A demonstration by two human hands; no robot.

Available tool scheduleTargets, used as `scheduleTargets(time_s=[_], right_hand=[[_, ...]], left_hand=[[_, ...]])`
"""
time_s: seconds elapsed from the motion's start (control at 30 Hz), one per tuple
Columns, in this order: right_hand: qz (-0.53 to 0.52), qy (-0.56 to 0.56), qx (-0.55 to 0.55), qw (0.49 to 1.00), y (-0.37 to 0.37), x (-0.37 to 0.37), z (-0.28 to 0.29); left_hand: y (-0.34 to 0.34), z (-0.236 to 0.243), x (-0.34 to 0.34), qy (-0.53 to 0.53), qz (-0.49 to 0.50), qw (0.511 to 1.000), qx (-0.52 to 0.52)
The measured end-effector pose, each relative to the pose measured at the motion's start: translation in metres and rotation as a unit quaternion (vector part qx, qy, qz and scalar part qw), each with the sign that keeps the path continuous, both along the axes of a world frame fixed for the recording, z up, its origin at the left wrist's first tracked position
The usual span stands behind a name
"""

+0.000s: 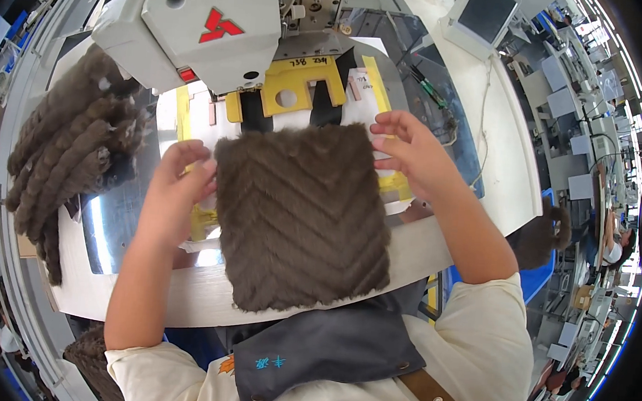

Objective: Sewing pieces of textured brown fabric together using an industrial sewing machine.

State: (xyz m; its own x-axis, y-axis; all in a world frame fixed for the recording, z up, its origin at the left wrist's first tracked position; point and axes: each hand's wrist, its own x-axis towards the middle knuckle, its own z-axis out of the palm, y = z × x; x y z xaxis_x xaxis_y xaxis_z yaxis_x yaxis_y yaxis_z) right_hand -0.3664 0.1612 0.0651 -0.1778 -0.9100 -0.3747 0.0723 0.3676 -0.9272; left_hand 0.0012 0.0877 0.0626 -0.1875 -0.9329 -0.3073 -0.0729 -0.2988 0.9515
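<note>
A square brown fur piece [301,214] with chevron ridges lies over a white template with yellow borders, below the sewing machine head [202,29] and its yellow plate [273,91]. My left hand [182,186] is at the piece's left edge, fingers bent and apart; whether it touches the fur is unclear. At the upper right corner, my right hand [411,155] has its fingers apart, close to or touching the edge.
Brown fur pieces [69,143] are heaped on the left, more [529,243] at the right by a blue bin. Green-handled tools [428,88], a cable and a screen [479,13] are at upper right. Other people at workstations show at both sides.
</note>
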Motion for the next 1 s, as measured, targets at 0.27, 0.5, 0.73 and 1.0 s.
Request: scheduleTargets(time_s=[0.27, 0.5, 0.73, 1.0], right_hand=[[0.052, 0.147, 0.07, 0.985, 0.019, 0.013, 0.017], [0.153, 0.314, 0.062, 0.935, 0.023, 0.021, 0.024], [0.13, 0.425, -0.045, 0.895, -0.027, 0.017, 0.008], [0.142, 0.454, -0.065, 0.877, -0.048, 0.021, 0.005]], left_hand=[[0.03, 0.015, -0.021, -0.121, -0.114, 0.986, 0.022], [0.033, -0.008, -0.036, -0.337, -0.176, 0.871, -0.312], [0.002, -0.016, -0.048, -0.474, -0.134, 0.809, -0.32], [-0.013, -0.021, -0.044, -0.499, -0.127, 0.784, -0.346]])
